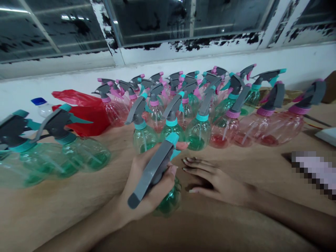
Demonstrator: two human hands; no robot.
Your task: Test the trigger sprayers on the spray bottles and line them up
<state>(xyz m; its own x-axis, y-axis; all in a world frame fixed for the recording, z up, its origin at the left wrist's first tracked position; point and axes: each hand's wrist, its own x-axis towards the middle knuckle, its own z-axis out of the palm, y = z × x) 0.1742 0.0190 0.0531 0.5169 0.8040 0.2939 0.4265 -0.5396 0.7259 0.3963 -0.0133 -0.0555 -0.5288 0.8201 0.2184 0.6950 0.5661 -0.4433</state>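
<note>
My left hand (151,185) is wrapped round the neck of a green spray bottle (170,199), under its grey head with a turquoise nozzle tip. The bottle's lower body shows below my fingers, with green liquid inside. To the right, my right hand (216,176) lies palm down on the table (210,224), fingers stretched out and holding nothing. Just beyond my hands stand a green spray bottle (198,131) with a turquoise collar and a pink spray bottle (224,127) with a pink collar, each with some liquid at the bottom.
Several more pink and green spray bottles crowd toward the wall. At left stand green spray bottles (89,154), near a red plastic bag (86,115) and a blue-capped bottle (43,106). A pixelated flat object (315,171) lies at right. Windows (189,21) run above the wall.
</note>
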